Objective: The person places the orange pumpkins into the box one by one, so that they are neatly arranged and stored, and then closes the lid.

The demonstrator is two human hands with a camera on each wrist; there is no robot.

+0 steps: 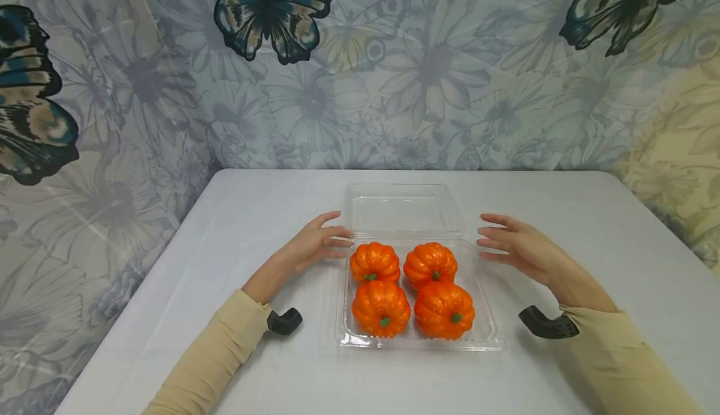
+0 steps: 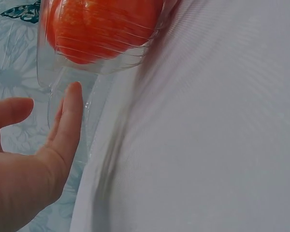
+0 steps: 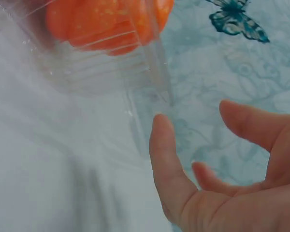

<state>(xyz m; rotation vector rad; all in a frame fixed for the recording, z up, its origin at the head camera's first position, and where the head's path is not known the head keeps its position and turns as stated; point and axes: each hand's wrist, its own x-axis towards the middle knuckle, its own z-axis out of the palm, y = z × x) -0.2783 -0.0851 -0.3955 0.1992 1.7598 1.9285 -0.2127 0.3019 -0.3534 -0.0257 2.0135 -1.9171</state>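
Observation:
A clear plastic clamshell container [image 1: 422,345] lies on the table with its lid [image 1: 402,212] folded back flat behind it. Several small orange pumpkins [image 1: 381,307] with green stems fill the base in two rows. At the container's left side is my left hand [image 1: 315,243], fingers extended; its fingertips are close to the rim near the hinge, and whether they touch cannot be told. To the right, my right hand [image 1: 525,249] hovers with spread, slightly bent fingers, a small gap from the plastic. Both wrist views show the hands holding nothing, beside the container wall.
The white table [image 1: 270,365] has its back edge against a wall covering [image 1: 394,90] printed with flowers and butterflies. Black curved pieces [image 1: 285,321] stick out from both sleeve cuffs.

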